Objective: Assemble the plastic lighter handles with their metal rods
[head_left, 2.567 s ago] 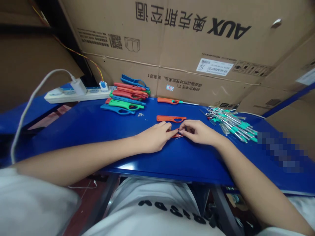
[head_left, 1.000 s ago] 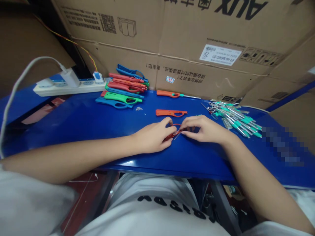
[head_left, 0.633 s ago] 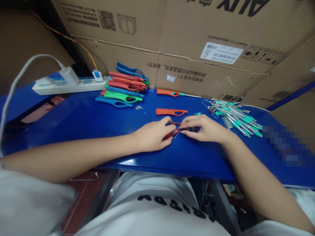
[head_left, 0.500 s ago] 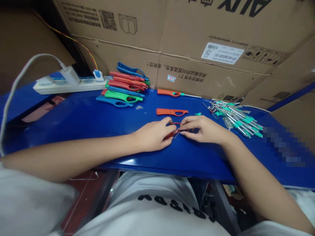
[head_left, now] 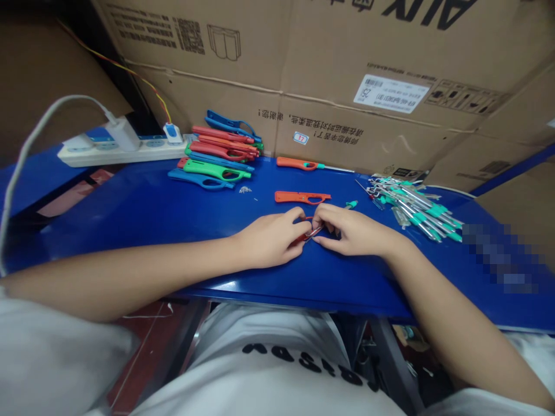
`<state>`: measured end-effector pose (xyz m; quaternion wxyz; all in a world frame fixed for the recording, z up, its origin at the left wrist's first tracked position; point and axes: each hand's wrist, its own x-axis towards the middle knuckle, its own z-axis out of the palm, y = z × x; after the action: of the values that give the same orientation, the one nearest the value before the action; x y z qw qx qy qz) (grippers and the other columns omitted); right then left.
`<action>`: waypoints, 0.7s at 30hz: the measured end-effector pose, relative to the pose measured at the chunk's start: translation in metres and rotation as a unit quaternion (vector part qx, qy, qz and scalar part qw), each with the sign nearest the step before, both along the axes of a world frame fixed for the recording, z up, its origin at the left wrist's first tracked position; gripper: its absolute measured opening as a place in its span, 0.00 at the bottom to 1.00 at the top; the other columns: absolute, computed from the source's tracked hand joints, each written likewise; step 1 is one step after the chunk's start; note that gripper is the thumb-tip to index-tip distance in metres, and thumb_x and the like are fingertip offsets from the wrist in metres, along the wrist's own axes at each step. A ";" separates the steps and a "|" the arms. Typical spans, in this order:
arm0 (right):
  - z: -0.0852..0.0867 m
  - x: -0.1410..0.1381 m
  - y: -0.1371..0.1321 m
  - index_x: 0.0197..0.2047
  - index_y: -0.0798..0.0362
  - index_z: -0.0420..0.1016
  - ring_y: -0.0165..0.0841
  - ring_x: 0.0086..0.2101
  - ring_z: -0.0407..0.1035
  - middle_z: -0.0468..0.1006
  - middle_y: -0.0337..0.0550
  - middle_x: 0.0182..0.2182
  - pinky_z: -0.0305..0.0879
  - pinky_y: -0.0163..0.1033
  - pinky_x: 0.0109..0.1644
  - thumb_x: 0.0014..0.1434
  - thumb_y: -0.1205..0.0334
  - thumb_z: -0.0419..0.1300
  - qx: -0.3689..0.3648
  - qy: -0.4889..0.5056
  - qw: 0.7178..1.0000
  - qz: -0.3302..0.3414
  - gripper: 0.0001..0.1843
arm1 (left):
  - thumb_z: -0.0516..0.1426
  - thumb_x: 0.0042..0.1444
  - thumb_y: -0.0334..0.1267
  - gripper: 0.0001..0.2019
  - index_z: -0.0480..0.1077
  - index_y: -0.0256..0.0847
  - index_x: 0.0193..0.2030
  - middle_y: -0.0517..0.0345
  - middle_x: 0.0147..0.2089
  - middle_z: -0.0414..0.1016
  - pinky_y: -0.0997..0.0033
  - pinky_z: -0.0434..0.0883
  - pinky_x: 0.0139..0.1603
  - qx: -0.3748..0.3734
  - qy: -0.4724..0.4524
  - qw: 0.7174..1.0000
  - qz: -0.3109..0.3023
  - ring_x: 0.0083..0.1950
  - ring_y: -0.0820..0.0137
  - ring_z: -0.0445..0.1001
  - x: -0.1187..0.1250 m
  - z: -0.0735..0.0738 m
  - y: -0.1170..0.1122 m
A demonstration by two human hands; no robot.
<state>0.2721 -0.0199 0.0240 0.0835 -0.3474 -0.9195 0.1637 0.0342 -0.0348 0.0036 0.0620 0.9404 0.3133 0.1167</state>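
Observation:
My left hand [head_left: 269, 238] rests low over the table with its fingers closed round a red lighter casing [head_left: 304, 236], mostly hidden by the fingers. My right hand [head_left: 359, 230] meets it from the right, thumb and fingers pinching a slim metallic lighter part [head_left: 314, 232] against the casing. A teal-green tip [head_left: 351, 204] shows just behind the right hand; whether it joins the pinched part I cannot tell. Just beyond both hands lies an orange-red lighter casing half [head_left: 299, 197]. Farther back is an orange lighter [head_left: 299, 164] with a metal tube.
Several coloured lighter casings [head_left: 219, 151] are heaped at the back left, near some tiny metal pieces [head_left: 245, 189]. Metal tubes with teal parts [head_left: 416, 208] are piled at right. A white power strip [head_left: 125, 151] and a cardboard box [head_left: 243, 86] border the blue table [head_left: 243, 283].
My right hand has shifted slightly left and its fingers have curled in more. The teal-green tip behind it now stands out more and is angled upward. My left hand stays in place.

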 end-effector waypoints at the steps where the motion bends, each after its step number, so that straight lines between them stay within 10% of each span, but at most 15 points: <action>1: 0.000 0.000 0.000 0.42 0.52 0.69 0.33 0.35 0.66 0.74 0.44 0.39 0.61 0.36 0.36 0.59 0.64 0.60 0.000 0.001 1.000 0.002 0.07 | 0.52 0.65 0.39 0.11 0.70 0.42 0.51 0.50 0.56 0.68 0.66 0.73 0.38 0.001 0.000 1.000 -0.001 0.39 0.66 0.76 0.000 0.000 0.000; 21: 0.010 0.013 0.005 0.44 0.51 0.78 0.36 0.42 0.74 0.80 0.46 0.43 0.68 0.41 0.48 0.62 0.61 0.61 0.010 0.028 0.999 0.031 0.08 | 0.51 0.67 0.40 0.17 0.71 0.49 0.60 0.51 0.56 0.69 0.65 0.74 0.43 0.012 0.016 1.000 -0.001 0.44 0.64 0.78 -0.002 0.001 0.001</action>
<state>0.2854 -0.0149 0.0336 0.1072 -0.3137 -0.9286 0.1669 0.0323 -0.0338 0.0049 0.0458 0.9431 0.3121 0.1053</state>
